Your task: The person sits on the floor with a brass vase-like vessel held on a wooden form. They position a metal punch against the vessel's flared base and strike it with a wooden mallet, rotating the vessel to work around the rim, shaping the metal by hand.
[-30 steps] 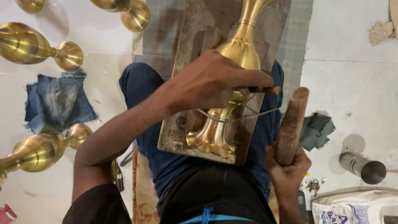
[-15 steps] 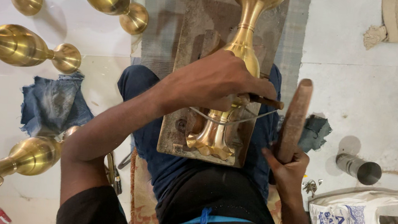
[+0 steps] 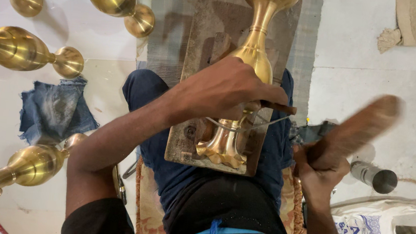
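Head view: a seated worker braces a brass stand on a wooden board laid across the lap, its scalloped foot toward the body and its bulbous top running off the upper edge of the frame, so the long axis lies straight away from the worker, roughly up the picture. The left hand is closed over the stem, fingers wrapped around a small dark-handled tool pressed against the brass; a thin wire loops round the stem just below. The right hand is clenched on a wooden mallet, blurred and raised beside the thigh. Judged from this, a stroke landing off the tool could catch the knuckles or dent the polished metal; the round stem could roll on the board if the grip loosens, and the tool could skid and scratch. Other brass stands lie on the pale floor to the left beside a denim rag; a steel cylinder and a printed bag sit to the right.
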Action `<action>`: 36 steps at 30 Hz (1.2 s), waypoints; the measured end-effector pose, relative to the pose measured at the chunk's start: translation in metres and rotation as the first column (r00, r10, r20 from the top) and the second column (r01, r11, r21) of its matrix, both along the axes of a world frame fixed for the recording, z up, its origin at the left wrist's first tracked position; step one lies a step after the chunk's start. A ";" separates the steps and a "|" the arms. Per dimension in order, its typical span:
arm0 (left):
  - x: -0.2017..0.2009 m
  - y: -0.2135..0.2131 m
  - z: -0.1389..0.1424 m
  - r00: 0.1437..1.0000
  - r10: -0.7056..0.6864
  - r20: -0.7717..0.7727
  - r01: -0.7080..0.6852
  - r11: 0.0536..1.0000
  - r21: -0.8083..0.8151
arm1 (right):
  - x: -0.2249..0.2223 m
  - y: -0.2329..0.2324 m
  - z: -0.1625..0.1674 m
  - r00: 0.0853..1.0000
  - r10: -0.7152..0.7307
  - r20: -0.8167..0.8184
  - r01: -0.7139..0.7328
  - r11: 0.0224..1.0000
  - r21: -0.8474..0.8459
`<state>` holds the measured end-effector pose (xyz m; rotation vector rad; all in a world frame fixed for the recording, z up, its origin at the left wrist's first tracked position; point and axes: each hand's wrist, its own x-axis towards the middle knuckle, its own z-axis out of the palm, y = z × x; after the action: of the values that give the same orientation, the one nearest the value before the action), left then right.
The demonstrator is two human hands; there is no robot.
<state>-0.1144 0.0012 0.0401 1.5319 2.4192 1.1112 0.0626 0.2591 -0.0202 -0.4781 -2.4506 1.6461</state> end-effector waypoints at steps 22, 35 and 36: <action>0.063 -0.013 -0.049 0.869 0.474 0.142 -0.487 0.769 0.414 | -0.105 0.005 0.153 0.816 0.429 0.387 -0.528 0.281 0.802; 0.072 -0.004 -0.067 0.787 0.594 0.166 -0.583 0.630 0.513 | -0.132 -0.047 0.201 0.731 0.408 0.546 -0.642 0.141 0.754; 0.072 -0.004 -0.065 0.791 0.592 0.155 -0.572 0.625 0.530 | -0.129 -0.044 0.193 0.768 0.440 0.464 -0.608 0.276 0.744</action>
<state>-0.0428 -0.0025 -0.0250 0.7906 2.8701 2.0784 -0.0668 0.2148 0.1730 0.4568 -3.3266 0.1232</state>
